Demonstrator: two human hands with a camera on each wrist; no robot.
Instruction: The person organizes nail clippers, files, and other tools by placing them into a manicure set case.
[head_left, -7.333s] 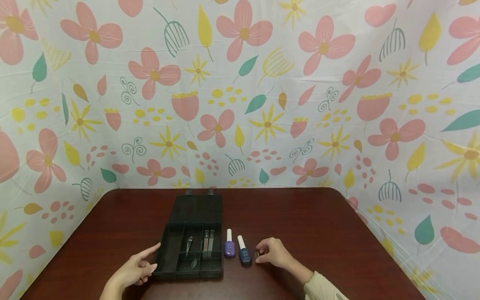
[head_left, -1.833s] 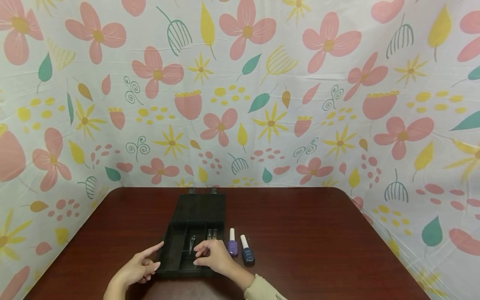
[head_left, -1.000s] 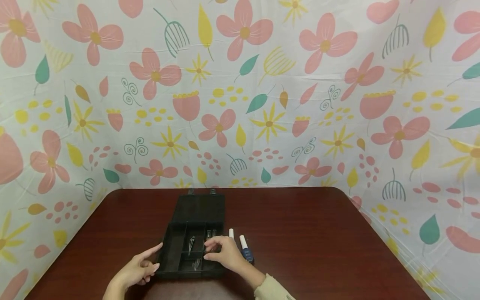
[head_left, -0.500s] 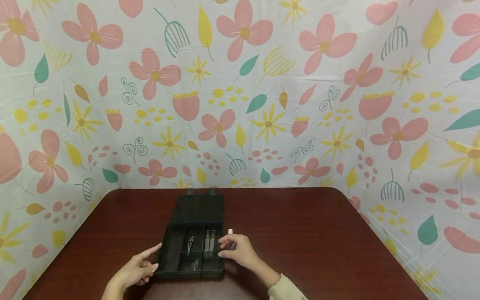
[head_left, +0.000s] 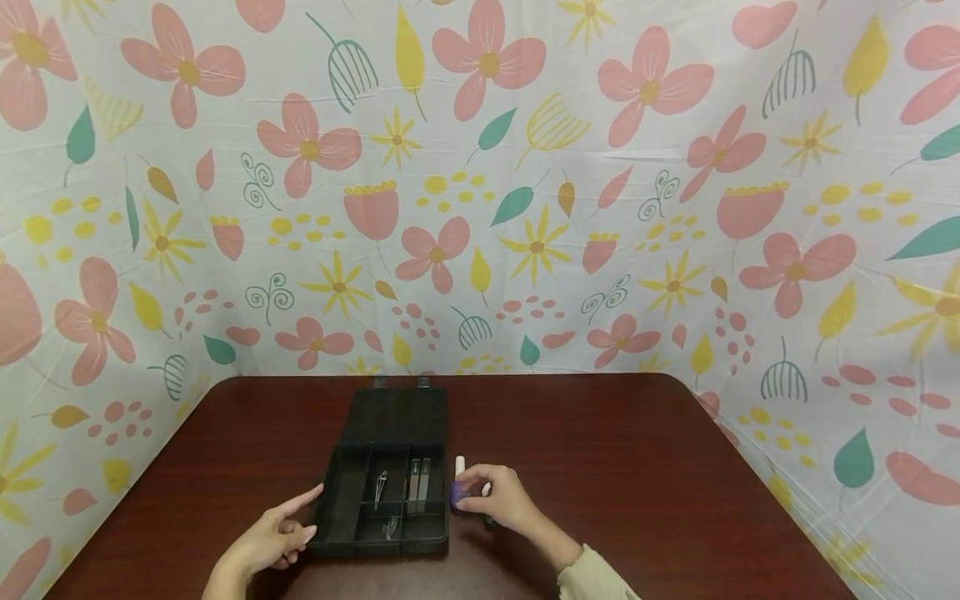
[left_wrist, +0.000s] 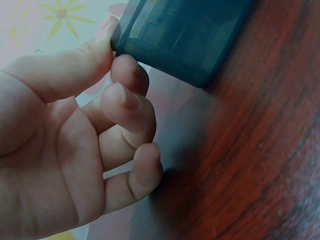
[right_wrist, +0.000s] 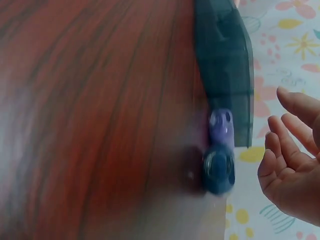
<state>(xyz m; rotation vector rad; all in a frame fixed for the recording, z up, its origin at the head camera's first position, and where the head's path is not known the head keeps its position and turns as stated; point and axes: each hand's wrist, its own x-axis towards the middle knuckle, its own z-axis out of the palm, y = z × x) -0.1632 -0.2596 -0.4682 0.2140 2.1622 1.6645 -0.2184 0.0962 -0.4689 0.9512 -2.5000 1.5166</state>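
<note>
A black compartment box (head_left: pixel 375 546) lies open on the dark wood table (head_left: pixel 637 467), its lid (head_left: pixel 397 417) flat behind it. Inside are tweezers (head_left: pixel 380 490) and two metal tools (head_left: pixel 417 483). My left hand (head_left: pixel 270 533) holds the box's left front corner, thumb (left_wrist: pixel 100 40) on the rim and a curled fingertip against the wall (left_wrist: pixel 170 55). Right of the box stand a purple polish bottle (head_left: pixel 458 493) and a dark blue one (right_wrist: pixel 218 170), mostly hidden in the head view. My right hand (head_left: pixel 498 500) hovers at the purple bottle (right_wrist: pixel 221 127); its fingers (right_wrist: pixel 285 150) are loosely curled and apart from it.
A floral cloth (head_left: pixel 525 208) walls the table at the back and on both sides. Bare wood stretches right of the bottles and behind the lid. The table's right edge (head_left: pixel 720 433) curves near the cloth.
My right hand has left the box's compartments and moved right to the polish bottles. The small thing it pinched beside the bottles earlier is gone from there. My left hand has kept still.
</note>
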